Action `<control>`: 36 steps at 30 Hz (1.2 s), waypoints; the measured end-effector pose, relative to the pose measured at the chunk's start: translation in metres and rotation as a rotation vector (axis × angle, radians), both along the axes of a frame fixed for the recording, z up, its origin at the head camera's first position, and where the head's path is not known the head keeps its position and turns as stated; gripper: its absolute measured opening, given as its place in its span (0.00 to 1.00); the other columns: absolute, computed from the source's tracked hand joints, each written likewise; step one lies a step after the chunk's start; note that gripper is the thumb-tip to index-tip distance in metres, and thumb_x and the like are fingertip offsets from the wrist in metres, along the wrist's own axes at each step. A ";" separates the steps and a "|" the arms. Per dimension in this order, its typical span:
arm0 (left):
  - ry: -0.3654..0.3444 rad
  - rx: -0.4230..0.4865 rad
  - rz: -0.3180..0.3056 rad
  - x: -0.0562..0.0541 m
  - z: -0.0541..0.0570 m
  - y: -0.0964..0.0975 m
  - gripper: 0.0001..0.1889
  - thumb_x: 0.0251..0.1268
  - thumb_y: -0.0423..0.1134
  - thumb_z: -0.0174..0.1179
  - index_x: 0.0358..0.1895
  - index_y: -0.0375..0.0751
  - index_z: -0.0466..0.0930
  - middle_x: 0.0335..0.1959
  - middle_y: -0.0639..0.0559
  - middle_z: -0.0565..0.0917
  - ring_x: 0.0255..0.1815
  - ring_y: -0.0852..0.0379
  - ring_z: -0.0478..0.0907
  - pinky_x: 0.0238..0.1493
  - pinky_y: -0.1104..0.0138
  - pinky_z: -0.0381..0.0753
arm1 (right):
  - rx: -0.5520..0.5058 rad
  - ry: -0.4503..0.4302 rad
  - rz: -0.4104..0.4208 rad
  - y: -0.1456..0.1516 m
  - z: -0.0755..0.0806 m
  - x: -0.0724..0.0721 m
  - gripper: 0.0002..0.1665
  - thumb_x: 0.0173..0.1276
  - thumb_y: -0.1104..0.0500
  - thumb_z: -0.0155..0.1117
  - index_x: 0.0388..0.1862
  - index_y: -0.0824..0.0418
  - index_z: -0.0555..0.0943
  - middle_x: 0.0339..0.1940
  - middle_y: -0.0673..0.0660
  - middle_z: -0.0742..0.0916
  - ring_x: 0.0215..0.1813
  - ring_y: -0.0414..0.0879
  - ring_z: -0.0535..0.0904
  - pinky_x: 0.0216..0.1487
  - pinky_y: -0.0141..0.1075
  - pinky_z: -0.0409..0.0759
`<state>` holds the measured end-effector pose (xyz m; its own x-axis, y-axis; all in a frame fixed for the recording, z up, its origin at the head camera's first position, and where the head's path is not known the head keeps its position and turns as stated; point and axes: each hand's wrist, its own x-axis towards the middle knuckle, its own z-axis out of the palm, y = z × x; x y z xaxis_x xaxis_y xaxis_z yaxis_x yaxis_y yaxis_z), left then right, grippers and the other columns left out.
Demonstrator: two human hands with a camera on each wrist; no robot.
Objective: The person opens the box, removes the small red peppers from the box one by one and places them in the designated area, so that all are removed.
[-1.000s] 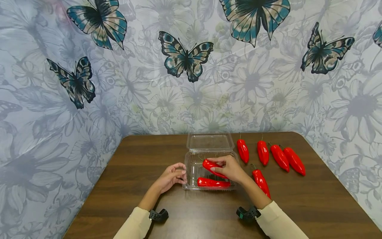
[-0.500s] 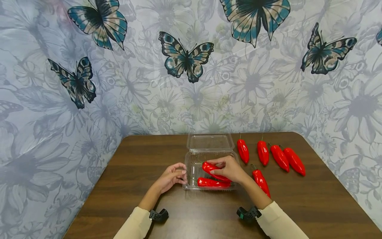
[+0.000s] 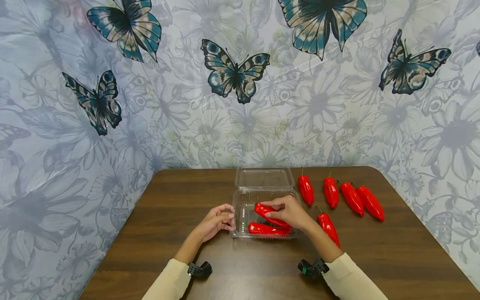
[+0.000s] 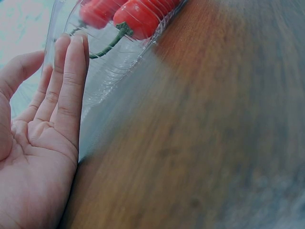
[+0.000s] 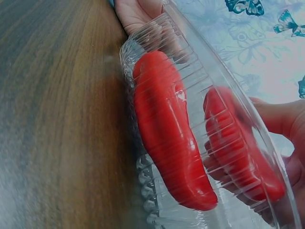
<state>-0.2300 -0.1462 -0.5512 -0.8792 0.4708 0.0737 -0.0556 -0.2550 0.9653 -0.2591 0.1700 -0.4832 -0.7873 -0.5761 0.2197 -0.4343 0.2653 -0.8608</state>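
A clear plastic clamshell box [image 3: 240, 210] stands on the table with its lid [image 3: 264, 178] folded back. Along its near side lies one red chili pepper [image 3: 268, 228], its green stem [image 4: 112, 44] pointing left in the left wrist view. My right hand [image 3: 288, 211] reaches into the box and grips a second red pepper [image 3: 264, 208] between thumb and fingers, just behind the first. Seen through the ribbed wall, that pepper [image 5: 238, 148] sits slightly apart from the nearer one [image 5: 167, 129]. My left hand [image 3: 214, 223] touches the box's left wall with fairly straight fingers.
Several red peppers lie right of the box: one [image 3: 305, 189] close to its back corner, others [image 3: 351, 198] farther right, and one [image 3: 328, 227] partly behind my right forearm. The brown wooden table [image 3: 180, 196] ends at a butterfly-patterned backdrop [image 3: 232, 133].
The pepper in my right hand has dropped very slightly into the box. Both hands otherwise keep almost the same places.
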 end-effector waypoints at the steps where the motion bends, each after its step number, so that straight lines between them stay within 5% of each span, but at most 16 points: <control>1: 0.000 0.002 -0.001 0.000 0.000 0.000 0.09 0.77 0.25 0.48 0.50 0.41 0.74 0.31 0.51 0.85 0.33 0.57 0.85 0.41 0.62 0.88 | 0.000 -0.004 0.002 0.000 0.000 0.000 0.22 0.61 0.65 0.76 0.56 0.62 0.86 0.46 0.61 0.90 0.41 0.52 0.84 0.33 0.31 0.82; 10: -0.020 0.001 0.010 -0.001 -0.001 0.000 0.09 0.77 0.25 0.49 0.50 0.41 0.74 0.31 0.50 0.85 0.33 0.56 0.85 0.41 0.62 0.88 | 0.028 -0.022 0.012 0.001 -0.003 -0.003 0.22 0.63 0.70 0.72 0.57 0.66 0.85 0.46 0.64 0.89 0.39 0.54 0.83 0.30 0.29 0.80; 17: -0.017 -0.012 0.019 0.000 -0.003 0.000 0.07 0.77 0.27 0.51 0.50 0.41 0.74 0.31 0.50 0.85 0.32 0.56 0.85 0.41 0.62 0.88 | 0.040 -0.030 0.001 0.004 0.003 -0.001 0.21 0.65 0.65 0.73 0.58 0.61 0.86 0.43 0.61 0.90 0.35 0.47 0.81 0.29 0.30 0.79; 24: -0.011 -0.010 0.020 -0.001 -0.002 0.000 0.09 0.77 0.25 0.48 0.50 0.41 0.74 0.31 0.50 0.85 0.32 0.56 0.85 0.41 0.61 0.89 | 0.041 -0.011 -0.031 0.010 0.014 -0.001 0.22 0.65 0.61 0.74 0.59 0.55 0.86 0.58 0.60 0.86 0.44 0.47 0.85 0.34 0.33 0.82; 36: -0.030 0.009 0.018 0.002 0.001 0.001 0.08 0.77 0.26 0.49 0.49 0.41 0.74 0.31 0.49 0.85 0.31 0.55 0.85 0.40 0.61 0.89 | 0.041 -0.012 -0.086 0.020 0.027 0.001 0.24 0.65 0.58 0.74 0.61 0.53 0.85 0.58 0.58 0.87 0.49 0.50 0.86 0.41 0.37 0.86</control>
